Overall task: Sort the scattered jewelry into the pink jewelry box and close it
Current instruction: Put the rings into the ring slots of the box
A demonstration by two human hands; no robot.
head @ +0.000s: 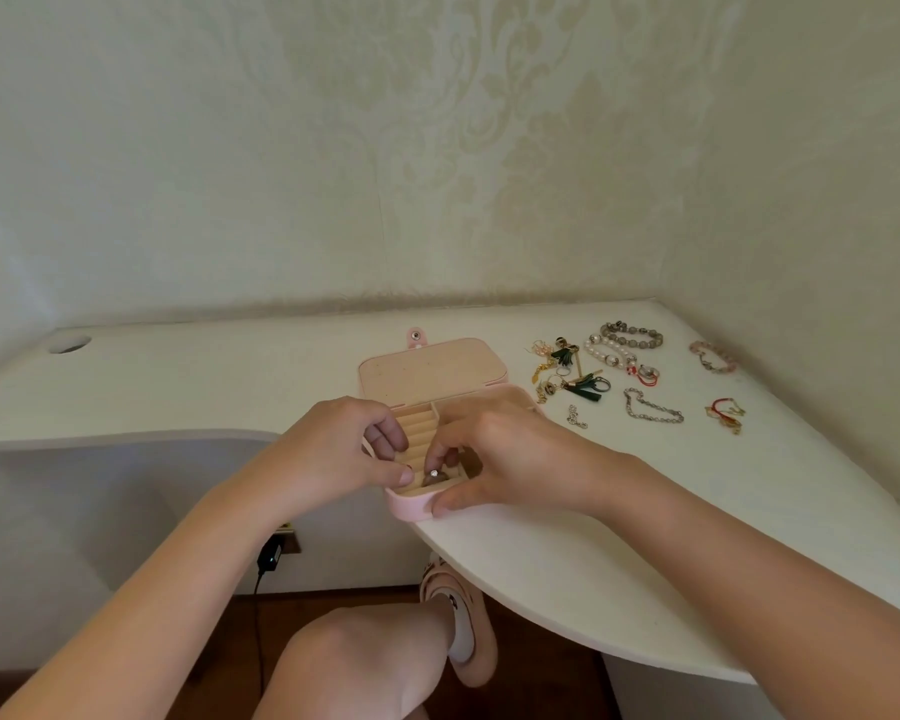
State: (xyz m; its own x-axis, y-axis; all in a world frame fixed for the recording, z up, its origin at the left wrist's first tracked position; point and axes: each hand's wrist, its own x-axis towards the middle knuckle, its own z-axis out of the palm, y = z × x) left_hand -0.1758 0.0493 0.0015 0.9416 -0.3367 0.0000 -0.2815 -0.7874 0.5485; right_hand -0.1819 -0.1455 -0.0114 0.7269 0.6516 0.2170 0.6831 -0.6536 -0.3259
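Observation:
The pink jewelry box (411, 509) lies open at the near edge of the white desk, its lid (430, 368) folded back. My right hand (494, 454) pinches a small silver ring (431, 476) over the ring rolls at the box's front, thumb along the box's near wall. My left hand (349, 444) rests on the box's left side, fingers curled, thumb beside the ring. Scattered jewelry lies to the right: earrings and green tassels (567, 374), a pearl bracelet (606, 350), a grey bead bracelet (632, 335), a silver chain (653, 406).
Further right lie a pink bead bracelet (714, 357) and a red cord bracelet (726, 414). The white desk (230, 376) curves around my knees and meets the wall at back and right. A cable hole (68, 344) sits at the far left. A charger (270, 556) hangs below.

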